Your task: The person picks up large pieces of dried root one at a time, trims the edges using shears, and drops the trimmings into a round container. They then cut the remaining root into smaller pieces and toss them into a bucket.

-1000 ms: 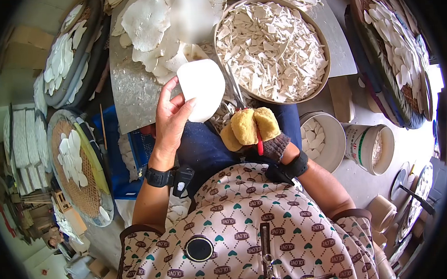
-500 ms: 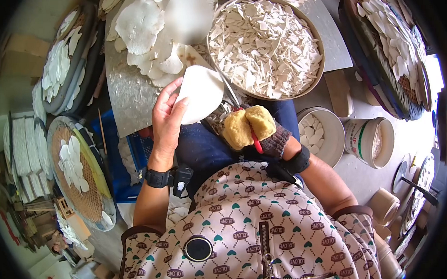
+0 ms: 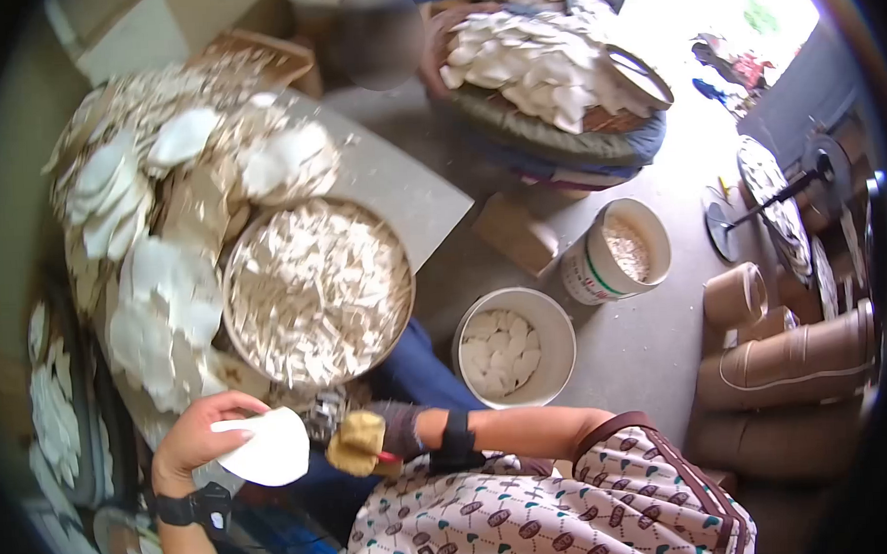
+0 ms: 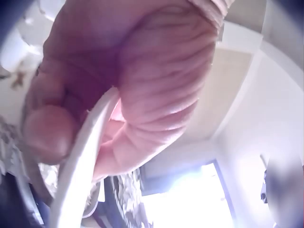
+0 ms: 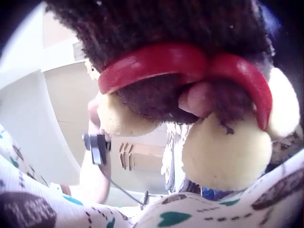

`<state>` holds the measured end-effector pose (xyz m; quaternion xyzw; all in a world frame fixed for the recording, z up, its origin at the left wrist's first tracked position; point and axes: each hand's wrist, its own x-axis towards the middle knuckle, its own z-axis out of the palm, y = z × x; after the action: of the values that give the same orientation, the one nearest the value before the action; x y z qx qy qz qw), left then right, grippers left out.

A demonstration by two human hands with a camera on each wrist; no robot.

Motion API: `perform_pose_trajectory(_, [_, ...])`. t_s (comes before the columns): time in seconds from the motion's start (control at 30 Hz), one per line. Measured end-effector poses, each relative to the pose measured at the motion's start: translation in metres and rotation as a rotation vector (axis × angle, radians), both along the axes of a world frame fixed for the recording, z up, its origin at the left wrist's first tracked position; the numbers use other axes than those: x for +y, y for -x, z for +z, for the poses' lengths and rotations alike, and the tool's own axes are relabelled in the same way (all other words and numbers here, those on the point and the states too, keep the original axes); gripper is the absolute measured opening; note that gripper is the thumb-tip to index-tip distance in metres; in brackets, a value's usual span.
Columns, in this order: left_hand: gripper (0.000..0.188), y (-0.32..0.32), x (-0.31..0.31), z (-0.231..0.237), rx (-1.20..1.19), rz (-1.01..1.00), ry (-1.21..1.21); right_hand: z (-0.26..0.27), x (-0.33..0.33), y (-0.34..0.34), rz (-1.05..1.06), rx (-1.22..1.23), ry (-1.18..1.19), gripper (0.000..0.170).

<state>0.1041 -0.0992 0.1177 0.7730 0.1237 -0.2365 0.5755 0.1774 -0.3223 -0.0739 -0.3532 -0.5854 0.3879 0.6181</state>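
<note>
My bare left hand (image 3: 195,441) pinches a thin white slice with rounded edges (image 3: 273,447) between thumb and fingers. Seen edge-on in the left wrist view, the slice (image 4: 80,173) slants down from the palm. My right hand (image 3: 399,432) wears a dark knitted glove with yellow sponge pads (image 3: 358,443) tied on. It holds red-handled scissors, whose curved handles (image 5: 152,66) loop around the gloved fingers in the right wrist view. The scissors lie just to the right of the slice in the head view, their blades hard to make out.
A round tray (image 3: 411,303) full of white scraps stands on the metal table (image 3: 394,170), beside large white sheets (image 3: 163,309). On the floor at right are a bucket (image 3: 568,356) of white slices and another bucket (image 3: 584,276). Behind them, slices cover a big basket (image 3: 440,89).
The head view has swung to the right, showing more floor and the bright doorway. Both hands now appear lower and further left, the left still holding the slice, the right the scissors.
</note>
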Motion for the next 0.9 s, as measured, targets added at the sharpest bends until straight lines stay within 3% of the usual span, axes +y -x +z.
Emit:
perform_pose_trajectory(0.03, [0.033,-0.035,-0.007,0.013,-0.029,-0.26,-0.136,-0.011,0.001,0.008,0.238,0.382,0.167,0.032])
perform_pose_trajectory(0.07, [0.027,-0.069,-0.022,0.021,-0.105,-0.282,-0.18,-0.021,0.003,0.016,0.377,0.706,0.345,0.038])
perform_pose_trajectory(0.1, [0.035,-0.098,-0.045,0.027,-0.239,-0.089,-0.017,0.002,-0.006,0.01,0.307,0.735,0.525,0.035])
perform_pose_trajectory(0.13, [0.05,-0.125,-0.078,0.045,-0.324,0.062,0.359,-0.007,-0.003,0.008,0.171,0.503,0.539,0.033])
perform_pose_trajectory(0.17, [0.065,-0.145,-0.109,0.069,-0.495,0.025,0.693,-0.016,0.0,0.006,0.035,0.275,0.549,0.031])
perform_pose_trajectory(0.2, [0.068,-0.157,-0.13,0.088,-0.58,0.029,0.699,0.033,-0.01,-0.011,-0.06,0.071,0.65,0.028])
perform_pose_trajectory(0.23, [0.065,-0.163,-0.142,0.098,-0.639,0.04,0.727,-0.061,0.013,0.019,0.086,0.47,0.372,0.025])
perform_pose_trajectory(0.3, [0.064,-0.163,-0.15,0.098,-0.744,0.028,0.57,-0.06,0.008,0.011,-0.051,0.26,0.411,0.024])
perform_pose_trajectory(0.37, [0.051,-0.15,-0.135,0.085,-0.663,0.039,0.464,-0.046,-0.001,0.001,-0.139,0.07,0.458,0.023])
perform_pose_trajectory(0.43, [0.034,-0.129,-0.114,0.064,-0.671,0.158,0.27,0.012,-0.012,-0.017,-0.328,-0.577,0.152,0.024])
perform_pose_trajectory(0.47, [0.031,-0.114,-0.099,0.051,-0.672,0.234,0.275,0.014,-0.011,-0.016,-0.288,-0.562,0.203,0.027])
perform_pose_trajectory(0.57, [0.027,-0.056,-0.051,0.018,-0.622,0.537,0.273,0.01,-0.012,-0.019,-0.36,-0.609,-0.075,0.03])
perform_pose_trajectory(0.6, [0.027,-0.034,-0.039,0.007,-0.617,0.68,0.261,0.017,-0.013,-0.018,-0.198,-0.355,0.134,0.031])
perform_pose_trajectory(0.63, [0.027,-0.01,-0.026,-0.001,-0.614,0.764,0.233,0.015,-0.014,-0.015,0.114,0.175,0.42,0.023])
perform_pose_trajectory(0.67, [0.027,0.013,-0.016,-0.013,-0.593,0.877,0.222,0.012,-0.014,-0.012,0.248,0.752,0.734,0.017])
perform_pose_trajectory(0.73, [0.027,0.052,-0.003,-0.039,-0.545,1.031,0.199,0.004,-0.015,-0.015,0.18,0.326,0.615,0.018])
perform_pose_trajectory(0.8, [0.027,0.083,0.0,-0.061,-0.475,1.11,0.172,-0.003,-0.02,-0.011,0.192,0.595,0.649,0.017])
perform_pose_trajectory(0.83, [0.027,0.092,-0.002,-0.072,-0.444,1.124,0.157,0.004,-0.02,-0.013,0.159,0.402,0.597,0.019])
perform_pose_trajectory(0.9, [0.025,0.102,-0.008,-0.089,-0.352,1.09,0.122,0.02,-0.015,-0.013,0.17,0.297,0.595,0.023])
